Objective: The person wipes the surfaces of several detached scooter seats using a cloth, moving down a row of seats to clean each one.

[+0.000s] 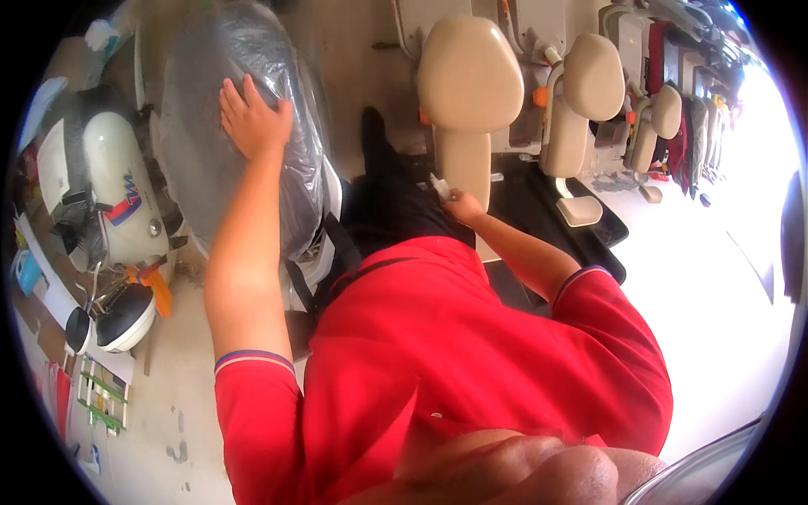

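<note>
My left hand (255, 122) lies flat, fingers spread, on a large rounded dark-grey pad (202, 126) under clear crinkled plastic. A white curved frame (332, 202) shows along the pad's right side, and a black strap (341, 244) hangs by it, close to my body. Lower and to the right, my right hand (463, 207) is closed on a small crumpled whitish piece, like paper or cloth (440, 187). It is held in front of the lower part of a beige padded chair (470, 76).
More beige chairs (593, 80) with armrests stand in a row to the right, near a black flat base (539, 210). On the left are a white rounded machine body (126, 185), a black-and-white round part (126, 316), an orange cloth (157, 286) and a green-and-white rack (103, 394).
</note>
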The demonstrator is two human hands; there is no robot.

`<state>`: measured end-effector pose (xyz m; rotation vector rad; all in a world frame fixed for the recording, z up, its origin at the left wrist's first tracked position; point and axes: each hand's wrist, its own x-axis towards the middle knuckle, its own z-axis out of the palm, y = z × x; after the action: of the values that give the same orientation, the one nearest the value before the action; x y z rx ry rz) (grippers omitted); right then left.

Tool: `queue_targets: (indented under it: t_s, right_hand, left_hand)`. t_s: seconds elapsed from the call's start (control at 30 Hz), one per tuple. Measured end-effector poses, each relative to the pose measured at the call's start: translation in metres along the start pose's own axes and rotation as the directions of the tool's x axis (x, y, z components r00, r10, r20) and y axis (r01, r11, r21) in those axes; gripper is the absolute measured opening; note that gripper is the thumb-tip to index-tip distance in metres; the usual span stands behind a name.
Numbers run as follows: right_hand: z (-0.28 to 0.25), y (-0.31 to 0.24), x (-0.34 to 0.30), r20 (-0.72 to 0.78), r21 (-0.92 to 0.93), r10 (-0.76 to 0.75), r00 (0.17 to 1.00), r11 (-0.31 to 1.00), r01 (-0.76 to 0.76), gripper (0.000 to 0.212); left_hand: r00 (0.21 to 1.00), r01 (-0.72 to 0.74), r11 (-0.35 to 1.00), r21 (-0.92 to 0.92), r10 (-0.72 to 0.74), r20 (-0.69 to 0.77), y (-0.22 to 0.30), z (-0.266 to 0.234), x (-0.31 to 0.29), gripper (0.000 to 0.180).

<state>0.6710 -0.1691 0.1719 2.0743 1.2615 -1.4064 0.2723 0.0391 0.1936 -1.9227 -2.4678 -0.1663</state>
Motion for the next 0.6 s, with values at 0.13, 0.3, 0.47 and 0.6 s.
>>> queue_targets:
  t_s: [0.13,0.3,0.47,0.6]
  right_hand:
    - [-0.015,0.053,0.048,0.128,-0.01,-0.001,0.992,1.0,0.003,0.022]
    - [-0.048,0.014,0.053,0.158,0.173,0.127,0.979,0.973,-0.154,0.02]
    - [-0.06,0.001,0.059,0.11,0.186,0.062,0.992,0.979,-0.082,0.022]
    - [-0.07,-0.041,0.044,-0.047,0.13,-0.065,0.997,0.989,0.07,0.038]
  left_hand:
    - [0.987,0.001,0.959,-0.285,0.045,0.156,-0.015,0.002,0.008,0.061]
    - [0.957,0.007,0.807,-0.591,0.166,0.237,-0.033,-0.055,-0.032,0.036]
    - [0.702,0.299,0.75,-0.591,0.247,0.668,0.007,-0.14,-0.122,0.033]
    - [0.532,0.605,0.566,-0.559,0.235,0.814,-0.004,-0.144,-0.181,0.033]
